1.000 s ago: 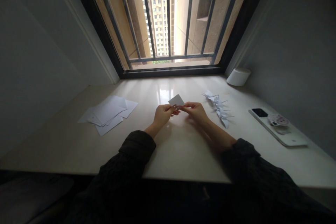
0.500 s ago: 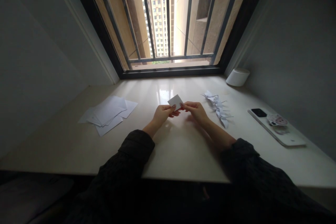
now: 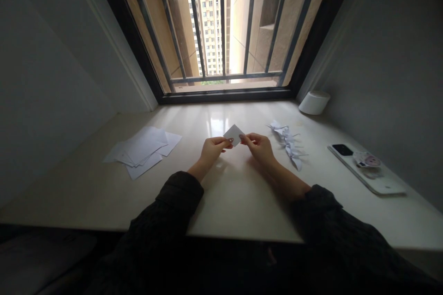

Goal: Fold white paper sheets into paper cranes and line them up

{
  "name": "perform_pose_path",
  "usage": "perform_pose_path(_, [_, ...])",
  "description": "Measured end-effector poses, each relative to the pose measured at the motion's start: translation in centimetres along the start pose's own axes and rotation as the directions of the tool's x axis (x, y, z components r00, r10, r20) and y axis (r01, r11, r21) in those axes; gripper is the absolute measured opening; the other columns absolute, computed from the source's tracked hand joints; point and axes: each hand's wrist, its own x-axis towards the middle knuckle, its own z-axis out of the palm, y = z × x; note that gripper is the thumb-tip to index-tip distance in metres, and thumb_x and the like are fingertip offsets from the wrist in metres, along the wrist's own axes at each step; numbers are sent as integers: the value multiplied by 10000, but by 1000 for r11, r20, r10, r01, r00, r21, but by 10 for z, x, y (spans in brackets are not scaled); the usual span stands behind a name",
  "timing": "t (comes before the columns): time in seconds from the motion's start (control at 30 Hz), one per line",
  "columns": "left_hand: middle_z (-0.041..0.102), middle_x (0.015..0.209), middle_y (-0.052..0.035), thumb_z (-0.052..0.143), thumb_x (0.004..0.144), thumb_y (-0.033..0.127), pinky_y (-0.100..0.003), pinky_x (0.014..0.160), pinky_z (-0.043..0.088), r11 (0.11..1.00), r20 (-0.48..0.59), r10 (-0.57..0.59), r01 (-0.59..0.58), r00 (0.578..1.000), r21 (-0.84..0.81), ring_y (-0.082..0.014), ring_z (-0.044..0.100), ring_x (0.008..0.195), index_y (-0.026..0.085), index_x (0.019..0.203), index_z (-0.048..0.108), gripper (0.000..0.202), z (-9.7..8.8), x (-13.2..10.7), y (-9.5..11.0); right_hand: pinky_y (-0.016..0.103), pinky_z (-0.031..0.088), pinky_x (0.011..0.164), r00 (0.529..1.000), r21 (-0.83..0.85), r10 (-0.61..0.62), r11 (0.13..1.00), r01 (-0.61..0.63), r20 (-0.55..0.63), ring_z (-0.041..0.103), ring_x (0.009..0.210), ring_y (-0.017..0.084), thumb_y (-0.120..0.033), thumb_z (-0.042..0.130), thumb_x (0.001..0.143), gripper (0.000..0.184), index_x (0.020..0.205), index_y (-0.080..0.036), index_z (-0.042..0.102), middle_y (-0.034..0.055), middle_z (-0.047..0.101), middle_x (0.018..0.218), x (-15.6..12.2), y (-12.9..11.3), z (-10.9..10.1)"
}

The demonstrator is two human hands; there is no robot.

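A small square of white paper (image 3: 234, 132), turned corner-up like a diamond, is held between both hands above the middle of the sill. My left hand (image 3: 215, 148) pinches its left corner between thumb and fingers. On the opposite corner, my right hand (image 3: 258, 145) grips the paper the same way. Fine creases or layers in the paper are too small to make out. Right of my right hand lies a row of several folded paper cranes (image 3: 287, 139). To the left, loose sheets of white paper (image 3: 143, 145) rest in an overlapping pile.
A white phone (image 3: 379, 183) with a round character grip on its back lies at the right. A white cylindrical object (image 3: 314, 103) stands in the far right corner. Beyond the pale sill (image 3: 238, 207) is a barred window in a dark frame (image 3: 224, 97).
The paper has turned slightly and now stands more evenly as a diamond. My hands have moved a little apart, the right one shifting right and the left one slightly left.
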Motion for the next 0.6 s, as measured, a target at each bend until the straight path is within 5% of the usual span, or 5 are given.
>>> perform_pose_path(0.23, [702, 761, -74, 714, 657, 458, -270, 652, 416, 999, -61, -8, 6, 998, -45, -204, 644, 816, 155, 746, 727, 316, 0, -2, 2, 275, 419, 596, 980, 102, 73, 990, -93, 184, 607, 658, 177, -534, 729, 621, 378, 715, -168, 729, 55, 705, 714, -8, -12, 2])
perform_pose_path(0.6, [703, 719, -81, 668, 682, 500, -288, 637, 413, 999, -42, 32, -32, 999, -14, -204, 643, 746, 155, 681, 718, 348, 0, -2, 3, 262, 370, 586, 963, 198, 87, 970, -140, 256, 523, 584, 128, -490, 755, 607, 340, 637, -156, 695, 14, 640, 604, -5, -6, 6])
